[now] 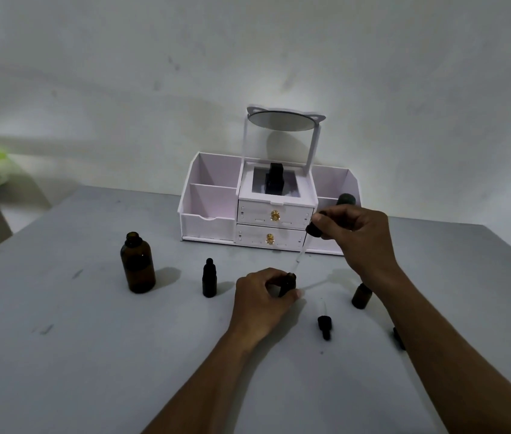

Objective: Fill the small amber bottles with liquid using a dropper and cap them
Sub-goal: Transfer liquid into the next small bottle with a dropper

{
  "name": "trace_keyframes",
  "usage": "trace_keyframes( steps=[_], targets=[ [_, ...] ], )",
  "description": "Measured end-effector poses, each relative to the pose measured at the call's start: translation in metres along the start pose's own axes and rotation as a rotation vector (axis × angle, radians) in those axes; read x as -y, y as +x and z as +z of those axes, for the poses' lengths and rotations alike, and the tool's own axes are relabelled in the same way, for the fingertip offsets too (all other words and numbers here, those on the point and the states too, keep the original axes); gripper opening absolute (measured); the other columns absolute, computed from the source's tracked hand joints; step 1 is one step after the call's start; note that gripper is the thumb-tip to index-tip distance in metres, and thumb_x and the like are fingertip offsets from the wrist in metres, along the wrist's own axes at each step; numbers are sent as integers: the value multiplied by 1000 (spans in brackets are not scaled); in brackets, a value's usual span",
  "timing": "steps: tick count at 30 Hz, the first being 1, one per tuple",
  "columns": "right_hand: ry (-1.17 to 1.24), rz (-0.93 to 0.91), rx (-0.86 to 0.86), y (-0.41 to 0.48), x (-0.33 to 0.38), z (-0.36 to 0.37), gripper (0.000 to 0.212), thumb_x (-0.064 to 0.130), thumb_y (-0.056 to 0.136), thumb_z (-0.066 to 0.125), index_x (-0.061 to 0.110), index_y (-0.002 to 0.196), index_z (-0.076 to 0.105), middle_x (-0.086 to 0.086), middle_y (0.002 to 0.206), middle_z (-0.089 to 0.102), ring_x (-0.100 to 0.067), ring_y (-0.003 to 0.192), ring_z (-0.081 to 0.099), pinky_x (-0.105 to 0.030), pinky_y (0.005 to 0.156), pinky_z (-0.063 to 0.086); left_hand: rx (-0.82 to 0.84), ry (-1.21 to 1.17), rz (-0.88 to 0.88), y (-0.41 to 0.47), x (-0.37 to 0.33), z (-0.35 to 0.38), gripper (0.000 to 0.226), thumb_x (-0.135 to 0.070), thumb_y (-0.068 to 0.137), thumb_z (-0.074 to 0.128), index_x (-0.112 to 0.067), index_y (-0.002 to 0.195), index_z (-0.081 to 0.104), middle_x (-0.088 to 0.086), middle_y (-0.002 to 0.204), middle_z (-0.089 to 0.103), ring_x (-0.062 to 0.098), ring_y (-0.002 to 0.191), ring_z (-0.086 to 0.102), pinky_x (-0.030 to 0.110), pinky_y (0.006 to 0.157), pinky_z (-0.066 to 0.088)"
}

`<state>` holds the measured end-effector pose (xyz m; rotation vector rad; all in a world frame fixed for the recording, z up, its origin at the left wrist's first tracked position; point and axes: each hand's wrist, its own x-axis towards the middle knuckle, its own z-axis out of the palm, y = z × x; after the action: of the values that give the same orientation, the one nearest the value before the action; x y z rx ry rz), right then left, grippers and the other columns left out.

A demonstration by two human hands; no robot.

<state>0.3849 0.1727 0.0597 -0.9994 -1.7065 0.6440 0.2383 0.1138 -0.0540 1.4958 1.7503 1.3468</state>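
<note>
Gripping: my left hand (262, 297) is clasping a small amber bottle (288, 283) on the table (60, 339), mostly hiding it
Dropper (317, 228): my right hand (354, 236) is pinching it, tip at bottle mouth
Liquid: I'm seeing none clearly

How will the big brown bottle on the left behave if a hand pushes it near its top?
The big brown bottle looks like glass, so probably stiff, smooth and breakable. It stands upright on the grey table and is taller than wide, so a high push may tip it. Its mouth is open, so any liquid inside could spill.
</note>
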Motion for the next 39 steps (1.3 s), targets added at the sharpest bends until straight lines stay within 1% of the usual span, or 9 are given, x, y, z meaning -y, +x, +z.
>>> trace_keyframes(
  steps=[7, 12, 16, 18, 26, 29, 32, 35, 39],
  targets=[
    [-81, -24, 3, -2, -5, 1, 16, 20, 87, 76, 10, 99, 78, -4, 88, 76, -16, 77, 71, -15, 74, 53, 3, -6, 6, 0, 0, 0, 35, -40, 74, 80, -25, 105, 73, -19, 96, 68, -7, 83, 59, -5, 68, 38],
    [-120, -57, 2, -1, -3, 1, 14, 19, 87, 76, 9, 95, 79, -3, 84, 76, -15, 75, 70, -6, 70, 51, -1, -1, 17, -1, 1, -1, 37, -39, 73, 81, -24, 106, 73, -16, 99, 70, -4, 84, 61, -4, 70, 40],
    [-156, -79, -2, -1, -3, 3, 16, 20, 87, 76, 7, 95, 80, -4, 82, 76, -15, 74, 69, -12, 72, 50, 4, 24, 13, 0, -1, -1, 37, -38, 75, 80, -23, 108, 72, -16, 101, 69, -7, 81, 58, -6, 67, 37],
    [-170, -93, -3, -1, -3, 4, 16, 20, 86, 76, 8, 95, 80, 0, 79, 74, -11, 72, 68, -11, 72, 49, 6, 27, 14, 0, 0, -1, 37, -37, 75, 79, -23, 108, 72, -16, 100, 68, -9, 79, 56, -7, 66, 36],
    [-183, -97, -5, 0, -2, 5, 15, 19, 87, 75, 8, 96, 79, 2, 79, 71, -7, 72, 66, -9, 72, 50, 13, 43, -6, 2, 1, 1, 39, -39, 77, 78, -22, 111, 71, -11, 107, 70, -2, 86, 58, -7, 67, 34],
    [-169, -88, 2, -1, -2, 7, 15, 18, 86, 76, 8, 96, 79, 2, 80, 71, -9, 73, 67, -16, 74, 52, 27, 33, -32, 2, 1, 1, 39, -38, 77, 78, -22, 112, 70, -10, 108, 70, 0, 90, 59, -2, 75, 35],
    [-149, -76, 19, -1, 0, 6, 14, 20, 86, 76, 10, 95, 78, 3, 80, 72, -8, 73, 68, -16, 73, 53, 34, 30, -48, 2, 0, 1, 40, -39, 75, 79, -24, 111, 71, -10, 107, 70, 0, 90, 61, -3, 70, 36],
    [-127, -96, 13, 1, 7, 5, 12, 22, 85, 77, 14, 93, 78, 5, 81, 74, -8, 74, 71, -23, 75, 59, 51, 32, -65, 1, -2, -1, 39, -39, 76, 79, -25, 112, 70, -12, 107, 69, -2, 86, 58, -6, 63, 34],
    [-55, -130, -2, 7, 29, 1, 16, 24, 86, 76, 13, 97, 78, -3, 86, 78, -17, 79, 75, -33, 73, 62, 58, 0, -94, -8, -6, -6, 52, -38, 75, 80, -26, 123, 63, -13, 117, 63, -4, 95, 53, -5, 68, 32]
  ],
)
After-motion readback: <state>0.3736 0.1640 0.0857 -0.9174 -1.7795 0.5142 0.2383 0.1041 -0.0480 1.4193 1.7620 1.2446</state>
